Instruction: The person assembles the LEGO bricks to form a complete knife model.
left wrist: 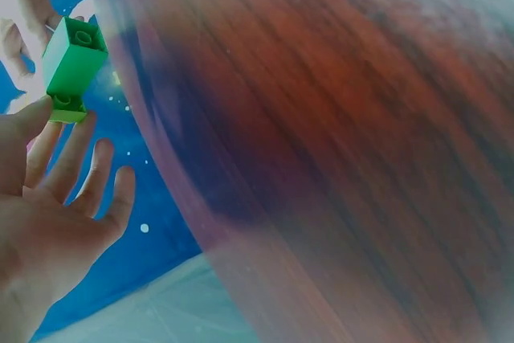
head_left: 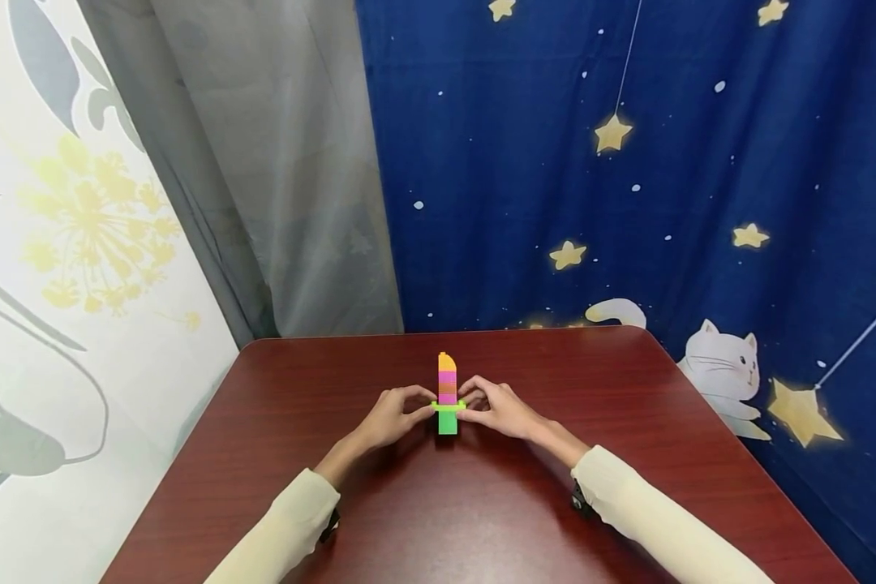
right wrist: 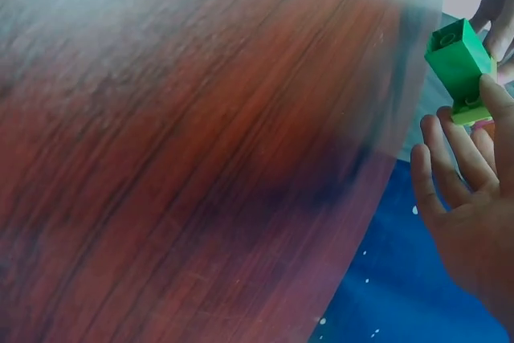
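Observation:
Between the two hands stands a toy sword of stacked building blocks [head_left: 447, 389], upright in the head view. Its blade has pink and orange-brown blocks under a rounded yellow-orange tip. Below them runs a lime crossguard [head_left: 448, 407] above a green handle block [head_left: 448, 423]. My left hand [head_left: 390, 416] pinches the left end of the crossguard between thumb and fingers, and my right hand [head_left: 507, 412] pinches the right end. Both wrist views show the hollow underside of the green block [left wrist: 74, 62]. In the right wrist view, the remaining fingers of the right hand [right wrist: 474, 190] spread loosely.
A dark red wooden table [head_left: 445, 519] lies beneath the hands, with rounded far corners. Behind it hang a grey curtain [head_left: 299, 162] and a blue curtain [head_left: 496, 178] printed with stars and a white cat. A wall with flower patterns [head_left: 15, 341] rises at the left.

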{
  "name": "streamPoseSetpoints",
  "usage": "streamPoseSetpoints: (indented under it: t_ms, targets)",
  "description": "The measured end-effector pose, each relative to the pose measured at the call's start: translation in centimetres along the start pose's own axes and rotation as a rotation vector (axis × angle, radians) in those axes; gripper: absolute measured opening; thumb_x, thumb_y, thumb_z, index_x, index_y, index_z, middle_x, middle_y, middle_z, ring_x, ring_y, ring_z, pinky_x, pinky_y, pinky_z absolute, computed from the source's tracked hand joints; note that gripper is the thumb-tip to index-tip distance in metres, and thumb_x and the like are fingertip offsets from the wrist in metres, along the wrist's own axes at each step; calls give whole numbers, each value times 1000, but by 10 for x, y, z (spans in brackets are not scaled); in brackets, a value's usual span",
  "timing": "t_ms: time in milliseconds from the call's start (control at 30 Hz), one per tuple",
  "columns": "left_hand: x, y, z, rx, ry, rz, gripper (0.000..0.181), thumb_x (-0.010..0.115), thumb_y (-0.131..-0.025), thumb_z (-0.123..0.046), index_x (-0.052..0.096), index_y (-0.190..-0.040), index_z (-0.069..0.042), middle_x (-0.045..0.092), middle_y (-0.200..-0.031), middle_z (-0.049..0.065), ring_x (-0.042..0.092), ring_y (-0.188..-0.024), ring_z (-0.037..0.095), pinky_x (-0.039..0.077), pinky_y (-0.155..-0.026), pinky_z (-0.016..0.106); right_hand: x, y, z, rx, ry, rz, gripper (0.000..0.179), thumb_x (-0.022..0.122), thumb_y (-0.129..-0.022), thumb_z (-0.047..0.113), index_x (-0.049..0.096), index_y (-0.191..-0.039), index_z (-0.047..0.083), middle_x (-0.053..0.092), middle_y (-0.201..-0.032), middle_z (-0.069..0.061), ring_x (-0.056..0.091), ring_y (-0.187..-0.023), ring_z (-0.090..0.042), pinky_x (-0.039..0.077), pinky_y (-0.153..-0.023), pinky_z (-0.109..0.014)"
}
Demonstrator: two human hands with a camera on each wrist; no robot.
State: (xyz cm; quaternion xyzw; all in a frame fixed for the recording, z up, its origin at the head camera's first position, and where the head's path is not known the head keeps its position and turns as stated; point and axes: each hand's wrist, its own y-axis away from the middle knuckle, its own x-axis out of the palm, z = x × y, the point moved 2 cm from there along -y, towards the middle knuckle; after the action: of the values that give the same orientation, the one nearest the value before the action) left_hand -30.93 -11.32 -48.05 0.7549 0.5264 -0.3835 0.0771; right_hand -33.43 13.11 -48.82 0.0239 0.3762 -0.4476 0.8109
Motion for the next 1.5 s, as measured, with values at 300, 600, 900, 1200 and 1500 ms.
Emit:
streamPoseSetpoints:
  t_ms: [300, 600, 900, 1200, 1500]
  targets:
    - [7, -7, -1, 2, 4, 16, 16, 70, -101, -14, 74, -116, -10, 76, -109, 1, 72, -105, 18, 57, -94, 41, -4, 2, -9, -35, 41, 4, 24, 77, -97, 19, 65, -113, 6, 77, -100, 0, 73, -93, -11, 59, -80, -31]
    - [13, -10, 3, -20, 50, 12, 18, 70, -101, -13, 73, -118, -9, 76, -105, 2, 73, -98, 15, 58, -91, 39, -5, 3, -14, 54, 10, -42, 23, 79, -95, 24, 74, -114, 12, 78, -102, 1, 74, -95, -13, 58, -84, -29]
    - [17, -15, 5, 3, 48, -20, 25, 71, -100, -11, 73, -124, -7, 78, -106, 9, 76, -99, 22, 59, -88, 42, -5, 2, -21, 64, 2, -92, 28, 81, -93, 21, 75, -118, 11, 79, -102, -3, 75, -95, -15, 59, -87, -44]
    - [19, -18, 8, -50, -33, -27, 25, 74, -99, -17, 77, -123, -13, 78, -111, 5, 72, -107, 18, 57, -92, 43, -3, 2, -25, 119, 41, -79, 27, 80, -93, 23, 77, -118, 11, 79, -100, -2, 75, -96, -13, 58, -88, -39]
    - [22, -19, 13, -76, -65, 0, 24, 73, -99, -22, 79, -122, -17, 78, -111, 2, 70, -108, 17, 57, -90, 42, -1, 3, -28, 168, 50, -54, 26, 80, -94, 24, 78, -115, 9, 79, -100, -2, 74, -96, -12, 56, -85, -31]
